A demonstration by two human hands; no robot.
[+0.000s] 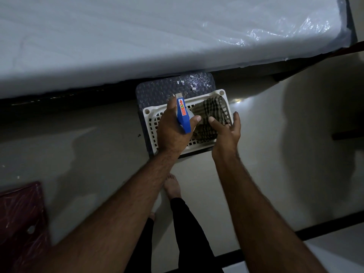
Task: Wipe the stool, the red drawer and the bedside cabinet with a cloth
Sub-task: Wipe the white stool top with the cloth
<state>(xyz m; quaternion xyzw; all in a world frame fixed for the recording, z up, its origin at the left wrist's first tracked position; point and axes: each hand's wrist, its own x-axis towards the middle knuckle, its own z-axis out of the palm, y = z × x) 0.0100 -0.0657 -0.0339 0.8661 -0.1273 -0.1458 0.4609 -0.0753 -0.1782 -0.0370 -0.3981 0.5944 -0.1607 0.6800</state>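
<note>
Gripped spray bottle [183, 115] in left hand [173, 129], reached open right hand [226, 129] onto checked cloth [208, 119] in basket [151, 113]; best pinched firmly before lifting.

A white perforated basket [220, 94] sat on the dark woven stool [155, 91] beside the mattress [157, 36]. The left hand [173, 131] gripped a blue spray bottle [183, 117] over the basket, while the right hand [226, 131], fingers spread, touched the checked cloth [210, 111] lying inside it.
</note>
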